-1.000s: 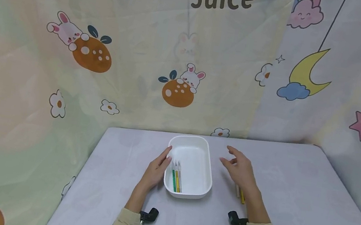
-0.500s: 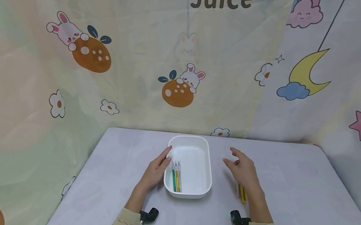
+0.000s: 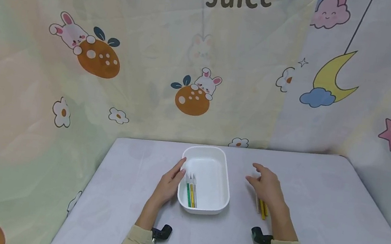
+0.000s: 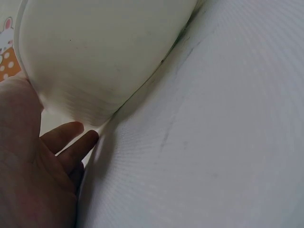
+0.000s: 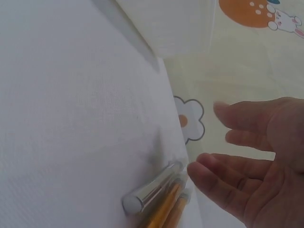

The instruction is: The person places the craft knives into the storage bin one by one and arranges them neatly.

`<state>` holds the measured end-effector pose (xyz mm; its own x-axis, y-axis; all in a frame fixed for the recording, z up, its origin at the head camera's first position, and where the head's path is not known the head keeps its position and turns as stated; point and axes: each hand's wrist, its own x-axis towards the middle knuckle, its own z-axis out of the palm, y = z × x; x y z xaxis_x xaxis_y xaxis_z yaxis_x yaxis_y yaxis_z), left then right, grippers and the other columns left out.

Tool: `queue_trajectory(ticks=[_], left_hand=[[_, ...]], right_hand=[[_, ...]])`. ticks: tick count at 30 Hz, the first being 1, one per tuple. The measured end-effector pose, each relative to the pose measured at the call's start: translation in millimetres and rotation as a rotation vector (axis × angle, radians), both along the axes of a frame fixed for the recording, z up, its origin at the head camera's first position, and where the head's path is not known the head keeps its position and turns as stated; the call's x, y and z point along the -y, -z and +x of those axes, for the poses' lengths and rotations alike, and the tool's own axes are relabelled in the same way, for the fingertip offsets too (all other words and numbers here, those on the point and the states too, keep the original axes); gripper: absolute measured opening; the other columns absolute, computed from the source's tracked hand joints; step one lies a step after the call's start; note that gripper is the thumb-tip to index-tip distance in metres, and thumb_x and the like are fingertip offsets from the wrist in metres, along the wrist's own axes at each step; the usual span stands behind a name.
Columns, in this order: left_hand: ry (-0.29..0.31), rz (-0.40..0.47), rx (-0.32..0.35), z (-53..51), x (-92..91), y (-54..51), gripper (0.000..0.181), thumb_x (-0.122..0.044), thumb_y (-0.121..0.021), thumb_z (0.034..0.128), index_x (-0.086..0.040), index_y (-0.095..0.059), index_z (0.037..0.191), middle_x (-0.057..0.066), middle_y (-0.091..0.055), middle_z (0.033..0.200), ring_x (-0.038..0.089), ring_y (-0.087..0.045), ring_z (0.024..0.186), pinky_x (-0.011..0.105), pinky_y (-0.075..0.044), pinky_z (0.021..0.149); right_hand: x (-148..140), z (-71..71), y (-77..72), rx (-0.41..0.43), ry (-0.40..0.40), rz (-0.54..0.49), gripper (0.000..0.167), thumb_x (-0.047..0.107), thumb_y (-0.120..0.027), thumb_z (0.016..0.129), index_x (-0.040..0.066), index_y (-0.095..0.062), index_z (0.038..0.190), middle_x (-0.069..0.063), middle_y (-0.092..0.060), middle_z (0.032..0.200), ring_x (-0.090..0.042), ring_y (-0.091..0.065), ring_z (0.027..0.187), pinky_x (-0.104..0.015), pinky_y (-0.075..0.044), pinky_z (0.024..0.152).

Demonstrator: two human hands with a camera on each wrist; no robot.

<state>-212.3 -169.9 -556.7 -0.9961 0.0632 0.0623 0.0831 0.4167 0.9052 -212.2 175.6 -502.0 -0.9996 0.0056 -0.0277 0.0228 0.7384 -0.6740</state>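
So the right hand (image 3: 266, 188) has a loose grip going: thumb and fingers bent and well apart, nothing between them. Just below it, on the white-clothed bench (image 3: 207, 243), are a slim shiny silver pen-like stick (image 5: 154, 186) and at least two slim yellow sticks (image 5: 166, 206). My worry is that wrist: in the head view it partly covers them, so a low sweep could clip them, and if they're as round as they look, they'd roll. They're bunched tight too, so pinching one might drag its neighbour.

The left hand (image 3: 167, 186) has fairly straight fingers touching the left edge of the white rounded-corner plastic tray (image 3: 214, 184); can't tell how hard. Too much push there and I'd guess the tray skids, since nothing's bracing the far side. Inside, a green stick (image 3: 188, 195), a yellow one (image 3: 192, 196) and a silvery one (image 3: 195, 196), all pale-tipped, lie side by side along its left wall. A bump or tilt could scatter them.
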Motion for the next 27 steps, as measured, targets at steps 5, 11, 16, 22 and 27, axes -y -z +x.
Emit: queue_trajectory(ticks=[5, 11, 16, 22, 27], left_hand=[[-0.005, -0.001, 0.004, -0.5, -0.3, -0.4, 0.047, -0.044, -0.048, 0.1100, -0.052, -0.038, 0.156, -0.020, -0.034, 0.166, 0.014, -0.030, 0.157, 0.048, -0.027, 0.129], [-0.009, -0.003, 0.005, -1.1, -1.2, -1.0, 0.048, -0.046, -0.047, 0.1096, -0.049, -0.039, 0.157, -0.022, -0.034, 0.165, 0.012, -0.031, 0.157, 0.047, -0.027, 0.129], [-0.003, 0.000, 0.004, -1.6, -1.0, -1.7, 0.049, -0.050, -0.047, 0.1091, -0.049, -0.039, 0.157, -0.022, -0.034, 0.165, 0.013, -0.031, 0.157, 0.047, -0.027, 0.129], [-0.002, 0.004, -0.004, -0.9, -0.7, -1.6, 0.048, -0.050, -0.047, 0.1087, -0.051, -0.039, 0.156, -0.019, -0.035, 0.166, 0.014, -0.031, 0.157, 0.048, -0.027, 0.129], [-0.001, 0.014, -0.016, 0.3, -0.8, -1.1, 0.050, -0.048, -0.048, 0.1090, -0.046, -0.039, 0.158, -0.016, -0.035, 0.167, 0.018, -0.031, 0.157, 0.050, -0.027, 0.129]], right_hand=[[-1.6, -0.6, -0.2, 0.044, -0.005, 0.012, 0.064, 0.028, -0.068, 0.101, 0.005, -0.044, 0.156, -0.030, -0.051, 0.151, -0.043, -0.064, 0.120, -0.058, -0.059, 0.096], [-1.8, -0.3, -0.7, 0.068, -0.003, 0.009, 0.065, 0.031, -0.068, 0.101, 0.005, -0.044, 0.156, -0.030, -0.051, 0.152, -0.047, -0.061, 0.126, -0.061, -0.057, 0.099], [-2.1, 0.2, -0.5, 0.075, -0.002, 0.011, 0.064, 0.032, -0.067, 0.101, 0.005, -0.045, 0.155, -0.030, -0.052, 0.151, -0.048, -0.059, 0.129, -0.063, -0.056, 0.100], [-1.1, -0.1, 0.7, 0.087, -0.004, 0.016, 0.063, 0.033, -0.068, 0.101, 0.006, -0.047, 0.154, -0.029, -0.054, 0.149, -0.048, -0.059, 0.130, -0.063, -0.056, 0.099], [-0.7, 0.1, 2.1, 0.104, -0.007, 0.018, 0.063, 0.033, -0.068, 0.101, 0.005, -0.047, 0.154, -0.029, -0.054, 0.149, -0.049, -0.058, 0.130, -0.062, -0.057, 0.098]])
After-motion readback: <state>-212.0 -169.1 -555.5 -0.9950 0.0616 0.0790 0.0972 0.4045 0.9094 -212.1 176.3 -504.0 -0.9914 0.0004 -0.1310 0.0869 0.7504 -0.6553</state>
